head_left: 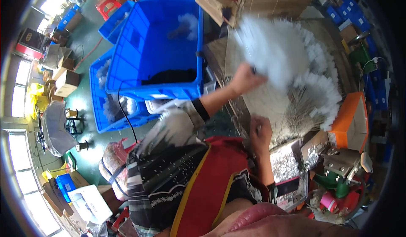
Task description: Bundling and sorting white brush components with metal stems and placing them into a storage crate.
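In the head view, the left hand (pixel 247 80) grips a white bundle (pixel 272 48) of fluffy pieces at its near, left end, above the left part of the worktable (pixel 265 103). The tufts spread away from the fist toward the far right, and they are blurred, so single pieces cannot be told apart. Whatever the fingers close around is hidden by the hand itself.

Just right of the bundle lies a heap (pixel 327 80) of like white tufts, and its thin stems (pixel 298 112) fan out toward the near left. The right hand (pixel 261 131) is at the near edge of the table, below the left one, its fingers curled; whether it pinches anything I cannot tell. A large blue bin (pixel 111 74) stands to the left, with a smaller pale tuft (pixel 188 25) inside it, and an orange bin (pixel 351 122) is at the right edge of the table.

The bundle looks light for its bulk. The tufts seem soft and springy, likely to flatten or lose their shape under a hard squeeze, while the stems look slim and fairly stiff, prone to bend or tangle with neighbours. The best hold is probably around the gathered stems, close beneath the tufts, firm enough that smooth single stems do not slide out, leaving the fluffy ends uncrushed.
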A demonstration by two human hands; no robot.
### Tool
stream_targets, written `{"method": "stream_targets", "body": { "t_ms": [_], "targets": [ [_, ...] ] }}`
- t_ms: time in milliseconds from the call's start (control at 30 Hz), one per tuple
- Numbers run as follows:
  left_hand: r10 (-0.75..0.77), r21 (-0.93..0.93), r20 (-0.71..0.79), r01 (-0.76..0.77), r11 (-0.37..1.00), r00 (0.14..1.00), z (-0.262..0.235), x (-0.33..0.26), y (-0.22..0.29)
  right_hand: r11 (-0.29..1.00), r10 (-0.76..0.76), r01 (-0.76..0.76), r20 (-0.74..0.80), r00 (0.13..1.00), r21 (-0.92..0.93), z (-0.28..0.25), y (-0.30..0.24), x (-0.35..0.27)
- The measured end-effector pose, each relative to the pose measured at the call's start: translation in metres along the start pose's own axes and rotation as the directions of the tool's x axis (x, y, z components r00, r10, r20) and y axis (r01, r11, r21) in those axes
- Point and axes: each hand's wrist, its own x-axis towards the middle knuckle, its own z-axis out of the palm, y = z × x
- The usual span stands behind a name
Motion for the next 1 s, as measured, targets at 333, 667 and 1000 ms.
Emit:
{"method": "stream_targets", "body": {
  "t_ms": [333, 667, 1000],
  "targets": [
    [-0.189, -0.217, -0.432, 0.102, 0.971, 0.882, -0.186, 0.116, -0.003, 0.976, -0.19, 0.198, 0.088, 0.978, -0.093, 0.054, -0.014, 0.047],
    [-0.37, 0.102, -0.763, 0.664, 0.741, 0.53, -0.409, 0.065, -0.122, 0.945, -0.24, 0.262, 0.129, 0.962, -0.198, 0.067, -0.009, 0.055],
    [-0.237, 0.452, -0.772, 0.771, 0.449, 0.59, -0.494, 0.075, -0.209, 0.944, -0.057, 0.105, 0.16, 0.986, -0.314, 0.075, -0.022, 0.067]
  ]
}}
